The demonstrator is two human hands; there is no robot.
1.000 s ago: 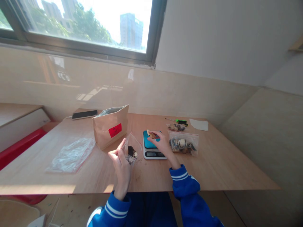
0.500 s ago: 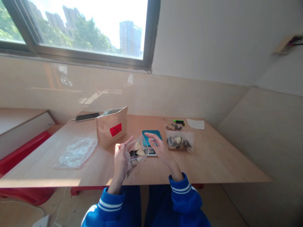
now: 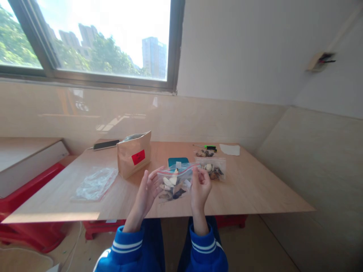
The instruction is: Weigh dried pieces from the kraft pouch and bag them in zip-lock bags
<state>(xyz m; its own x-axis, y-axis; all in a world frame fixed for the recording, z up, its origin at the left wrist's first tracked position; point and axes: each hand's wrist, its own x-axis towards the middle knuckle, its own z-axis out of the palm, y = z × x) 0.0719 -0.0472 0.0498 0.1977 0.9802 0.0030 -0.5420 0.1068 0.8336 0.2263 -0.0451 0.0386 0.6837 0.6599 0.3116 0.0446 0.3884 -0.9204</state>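
Observation:
A clear zip bag (image 3: 173, 185) with a red-lined top edge and pale and dark dried pieces inside hangs between my hands above the table's front part. My right hand (image 3: 200, 185) pinches its upper right corner. At its left edge is my left hand (image 3: 149, 190), fingers apart, the bag's corner touching them. Behind the bag is a blue-topped scale (image 3: 173, 161), partly hidden. Two filled zip bags lie to the right, a larger one (image 3: 217, 170) and a smaller one (image 3: 204, 153) behind it.
A brown paper pouch (image 3: 134, 156) with a red label stands open at the left, near empty plastic bags (image 3: 96, 184). A phone (image 3: 106, 145), screwdrivers (image 3: 208, 147) and white paper (image 3: 229, 149) lie at the back. Red stools (image 3: 231, 221) are under the table (image 3: 255, 192).
The bag's mouth was spread open between my hands; now its top edge is stretched nearly straight and the bag faces me. My right hand has lowered and closed on its corner. The view has shifted slightly.

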